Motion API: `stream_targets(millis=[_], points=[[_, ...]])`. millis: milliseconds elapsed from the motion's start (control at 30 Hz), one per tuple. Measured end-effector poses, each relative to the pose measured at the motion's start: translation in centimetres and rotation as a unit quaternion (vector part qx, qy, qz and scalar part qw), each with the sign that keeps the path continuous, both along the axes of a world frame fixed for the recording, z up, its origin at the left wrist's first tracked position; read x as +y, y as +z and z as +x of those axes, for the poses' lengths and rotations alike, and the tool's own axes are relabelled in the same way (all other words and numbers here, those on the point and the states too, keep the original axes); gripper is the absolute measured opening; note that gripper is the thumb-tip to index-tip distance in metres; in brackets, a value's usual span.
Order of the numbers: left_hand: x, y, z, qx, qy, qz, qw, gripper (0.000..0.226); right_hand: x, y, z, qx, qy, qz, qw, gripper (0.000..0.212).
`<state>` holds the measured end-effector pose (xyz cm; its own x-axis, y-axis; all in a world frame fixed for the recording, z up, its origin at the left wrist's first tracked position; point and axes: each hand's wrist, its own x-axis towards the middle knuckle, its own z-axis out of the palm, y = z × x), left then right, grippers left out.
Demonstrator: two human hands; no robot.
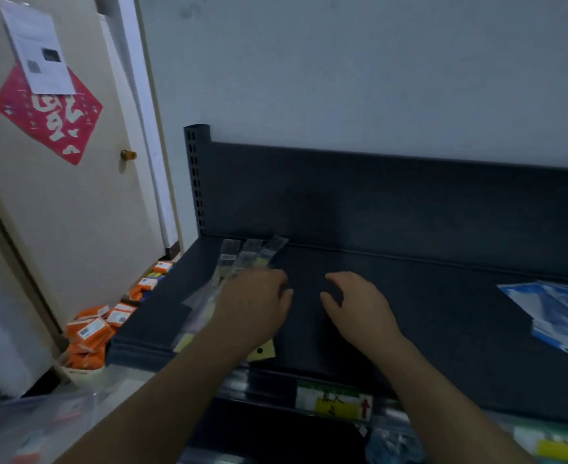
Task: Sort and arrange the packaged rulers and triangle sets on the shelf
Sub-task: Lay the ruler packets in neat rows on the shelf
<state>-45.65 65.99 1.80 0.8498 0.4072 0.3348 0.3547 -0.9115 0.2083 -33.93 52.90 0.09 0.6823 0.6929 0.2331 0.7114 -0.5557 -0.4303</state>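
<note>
My left hand: fingers laid loosely flat on clear-sleeved packaged rulers, three long narrow sleeves fanned out, centre-left on the dark matte metal shelf. My right hand: fingers loosely curled, holding nothing. Glossy blue flat packets, right edge, count unclear. Pale tub, lower left: orange packets.

A cream door is seen in dim light; a red poster and white sheet are fixed on it, a pale wall beside it.
</note>
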Motion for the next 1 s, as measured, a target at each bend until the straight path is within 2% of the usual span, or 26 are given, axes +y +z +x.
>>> stream_targets(millis=[467, 767, 1000], points=[[-14.7, 0.0, 9.5, -0.030, -0.172, 0.012, 0.985, 0.031, -18.1, 0.5, 4.7, -0.053, -0.154, 0.008, 0.987, 0.044], [-31.4, 0.3, 18.7, -0.031, -0.238, -0.022, 0.971, 0.032, -35.8, 1.3, 11.0, -0.055, -0.235, -0.002, 0.971, 0.037], [-43.1, -0.7, 26.2, -0.025, -0.298, -0.033, 0.954, 0.028, -48.3, 0.5, 16.2, -0.055, -0.285, -0.025, 0.957, 0.044]])
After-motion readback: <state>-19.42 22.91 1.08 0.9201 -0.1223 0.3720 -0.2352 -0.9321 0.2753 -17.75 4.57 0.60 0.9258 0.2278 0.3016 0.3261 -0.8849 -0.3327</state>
